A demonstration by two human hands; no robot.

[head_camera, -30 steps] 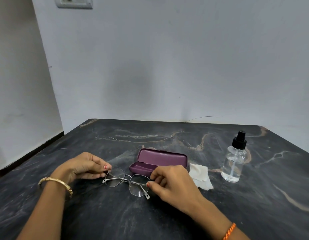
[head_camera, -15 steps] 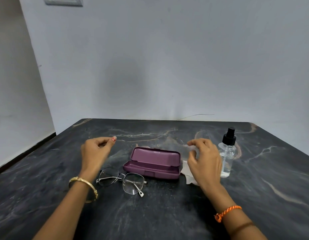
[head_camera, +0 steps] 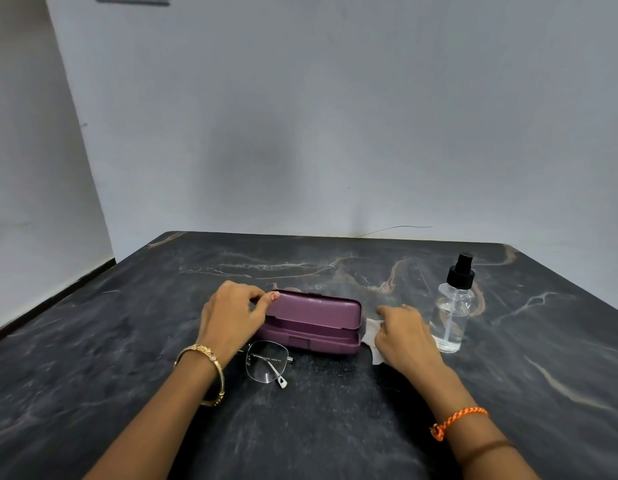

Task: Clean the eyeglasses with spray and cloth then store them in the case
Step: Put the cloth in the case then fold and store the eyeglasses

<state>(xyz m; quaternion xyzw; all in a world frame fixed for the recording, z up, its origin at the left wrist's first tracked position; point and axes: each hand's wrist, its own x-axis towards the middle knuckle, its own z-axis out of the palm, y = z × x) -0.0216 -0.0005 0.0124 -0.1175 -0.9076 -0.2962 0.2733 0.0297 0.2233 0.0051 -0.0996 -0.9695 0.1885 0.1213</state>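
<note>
Dark veined marble table [head_camera: 335, 427] against a plain grey wall, and from my remote seat the big change is the case [head_camera: 311, 318]: half a second ago its lid stood open, now it is lowered nearly onto the base with only a thin gap showing — and the eyeglasses [head_camera: 267, 362] are not in it. They lie folded on the table just in front of the case, one lens partly hidden behind the left wrist, let go since a second ago when both hands pinched the frame. My left hand [head_camera: 231, 317] has its fingers curled on the lid's left end, thumb tip on the top edge. My right hand [head_camera: 403, 336] rests fingers-down on the white cloth [head_camera: 370, 332] beside the case's right end; whether it pinches the cloth I cannot tell (the palm hides it). Spray bottle [head_camera: 453, 313] stands upright and untouched just right of that hand. I judge cleaning has not begun, so closing the case looks premature — it would need reopening for storage.
</note>
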